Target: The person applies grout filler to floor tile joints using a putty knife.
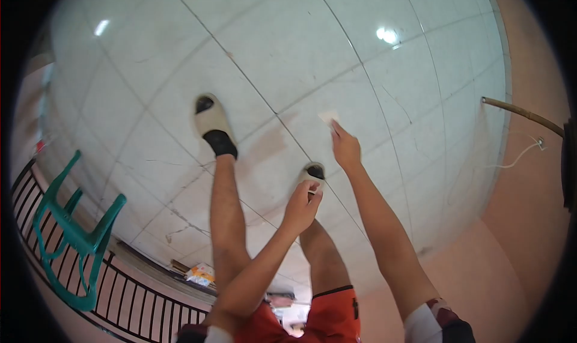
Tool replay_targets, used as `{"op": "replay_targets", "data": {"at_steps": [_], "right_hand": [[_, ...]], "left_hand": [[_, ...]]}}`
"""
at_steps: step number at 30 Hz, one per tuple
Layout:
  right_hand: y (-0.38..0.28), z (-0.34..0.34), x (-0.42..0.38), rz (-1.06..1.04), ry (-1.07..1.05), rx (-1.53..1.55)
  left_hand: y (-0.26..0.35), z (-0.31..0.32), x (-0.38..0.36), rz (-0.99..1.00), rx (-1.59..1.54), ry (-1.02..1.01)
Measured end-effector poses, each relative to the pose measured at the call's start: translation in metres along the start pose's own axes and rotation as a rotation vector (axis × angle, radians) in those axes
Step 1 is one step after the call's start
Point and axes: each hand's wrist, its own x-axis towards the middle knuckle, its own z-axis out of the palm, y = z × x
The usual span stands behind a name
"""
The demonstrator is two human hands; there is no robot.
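Note:
Between the thumb and fingers of my right hand (345,146) is a small pale card (329,116), held out over the tiled floor. My left hand (302,206) is closed in front of my right foot, its fingertips pressed together around something small that I cannot make out. Both hands are apart from each other. Below them are my feet in beige slippers (211,118) and dark socks.
A green plastic chair (75,229) stands at the left beside a black railing (138,301). Papers and a colourful packet (201,274) lie near the railing. At the right, a brown pole (523,112) and a white cable (520,155) are by the pink wall.

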Motion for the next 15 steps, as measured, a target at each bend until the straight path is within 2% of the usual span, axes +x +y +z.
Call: {"op": "replay_targets", "data": {"at_steps": [2, 3, 6, 7, 9, 12, 15], "right_hand": [[-0.015, 0.016, 0.024, 0.053, 0.003, 0.020], [-0.027, 0.022, 0.042, 0.110, 0.001, 0.061], [-0.043, 0.050, 0.073, 0.186, 0.026, -0.018], [-0.044, 0.060, 0.082, 0.189, 0.022, -0.020], [-0.044, 0.078, 0.094, 0.216, 0.145, -0.027], [-0.042, 0.081, 0.095, 0.186, 0.155, -0.039], [-0.044, 0.080, 0.092, 0.189, 0.173, 0.020]], "left_hand": [[0.038, -0.019, -0.025, 0.010, 0.364, -0.183], [0.036, -0.025, -0.029, 0.052, 0.436, -0.183], [0.037, -0.044, -0.019, 0.014, 0.385, -0.116], [0.031, -0.048, -0.014, 0.084, 0.422, -0.028], [0.032, -0.053, -0.009, 0.031, 0.423, -0.024], [0.042, -0.053, -0.014, -0.065, 0.399, -0.048], [0.044, -0.045, -0.015, -0.046, 0.363, -0.070]]}}
